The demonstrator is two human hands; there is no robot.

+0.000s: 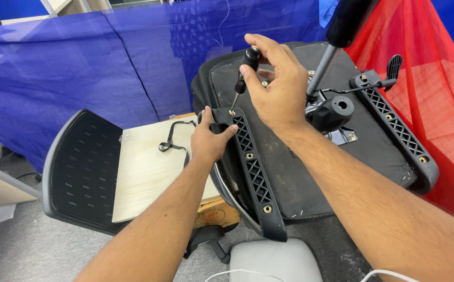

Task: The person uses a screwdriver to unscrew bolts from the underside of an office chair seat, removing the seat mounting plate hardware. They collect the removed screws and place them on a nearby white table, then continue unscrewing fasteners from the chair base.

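Against blue and red fabric screens, the upturned chair seat (pixel 310 172) lies rigid and heavy-looking; my left hand (pixel 208 138) clamps the stiff plastic armrest bracket (pixel 253 172) at its top end while my right hand (pixel 274 83) grips the screwdriver (pixel 243 78) handle, tip seated in the top screw.

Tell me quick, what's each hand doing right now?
Left hand: closed, gripping the end of the black armrest bracket.
Right hand: closed on a black-handled screwdriver, tip at a screw.
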